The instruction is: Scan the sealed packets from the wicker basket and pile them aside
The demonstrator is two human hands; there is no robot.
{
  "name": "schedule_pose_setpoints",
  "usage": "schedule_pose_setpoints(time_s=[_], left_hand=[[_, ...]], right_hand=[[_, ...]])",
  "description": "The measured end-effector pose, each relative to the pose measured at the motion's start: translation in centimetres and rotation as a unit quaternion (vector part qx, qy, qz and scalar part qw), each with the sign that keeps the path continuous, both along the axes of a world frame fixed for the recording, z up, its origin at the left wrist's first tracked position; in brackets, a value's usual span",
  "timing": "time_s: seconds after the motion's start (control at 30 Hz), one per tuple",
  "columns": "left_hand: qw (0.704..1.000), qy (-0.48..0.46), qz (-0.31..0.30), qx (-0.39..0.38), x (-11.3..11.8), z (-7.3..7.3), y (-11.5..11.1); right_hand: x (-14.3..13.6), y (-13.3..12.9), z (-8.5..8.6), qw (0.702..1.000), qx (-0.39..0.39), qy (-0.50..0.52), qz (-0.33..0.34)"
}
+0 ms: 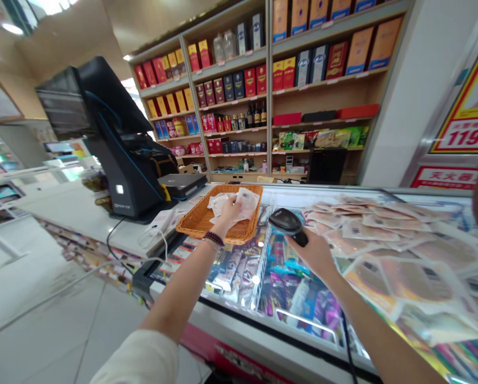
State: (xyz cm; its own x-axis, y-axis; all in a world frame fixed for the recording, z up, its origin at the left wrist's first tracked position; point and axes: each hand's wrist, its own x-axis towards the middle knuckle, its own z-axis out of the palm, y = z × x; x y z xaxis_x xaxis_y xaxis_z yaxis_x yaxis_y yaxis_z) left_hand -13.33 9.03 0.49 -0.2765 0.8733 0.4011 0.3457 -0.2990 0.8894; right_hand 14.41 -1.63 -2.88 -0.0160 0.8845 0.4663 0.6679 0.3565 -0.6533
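My left hand (230, 209) reaches into an orange-brown wicker basket (197, 218), its fingers closed on a clear plastic packet (248, 200). More clear wrapping lies under and beside these fingers, inside the basket. My right hand (316, 249) grips the handle of a black barcode scanner (287, 223), whose head points up and to the left above the freezer's glass top. To the right of the scanner, many flat sealed packets (367, 226) with small labels are heaped on the glass. What the packets contain I cannot make out.
Below the glass of the chest freezer (239, 314) lie colourful wrapped goods. A black point-of-sale terminal (121, 160) stands on the counter at left, with a black flat device (183, 185) beside it. A white cable (82, 277) crosses the left side. Shelves (231, 101) of boxes and bottles line the back.
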Motion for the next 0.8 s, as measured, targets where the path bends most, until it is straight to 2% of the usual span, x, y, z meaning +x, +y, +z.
schedule_pose_setpoints(time_s=[0.1, 0.17, 0.3, 0.4, 0.53, 0.8], left_hand=[[0.996, -0.067, -0.055, 0.033, 3.2, 0.5, -0.2], [0.989, -0.112, -0.076, 0.058, 6.0, -0.1, -0.6], [0.983, -0.168, -0.067, 0.038, 11.5, -3.6, -1.8], [0.979, -0.198, -0.048, -0.002, 14.1, -6.5, -2.4], [0.978, -0.209, -0.02, -0.018, 14.8, -8.6, -2.5], [0.979, -0.202, -0.031, -0.014, 13.9, -9.6, -2.1]], right_hand=[[1.2, 0.5, 0.0, 0.996, 0.008, 0.089, -0.022], [2.2, 0.9, -0.2, 0.988, 0.002, 0.151, -0.046], [3.9, 1.3, 0.0, 0.966, -0.008, 0.245, -0.082], [4.5, 1.1, 0.3, 0.955, -0.031, 0.289, -0.063], [4.2, 0.6, 0.3, 0.961, -0.072, 0.268, -0.023], [2.7, 0.1, -0.7, 0.985, -0.076, 0.152, 0.024]])
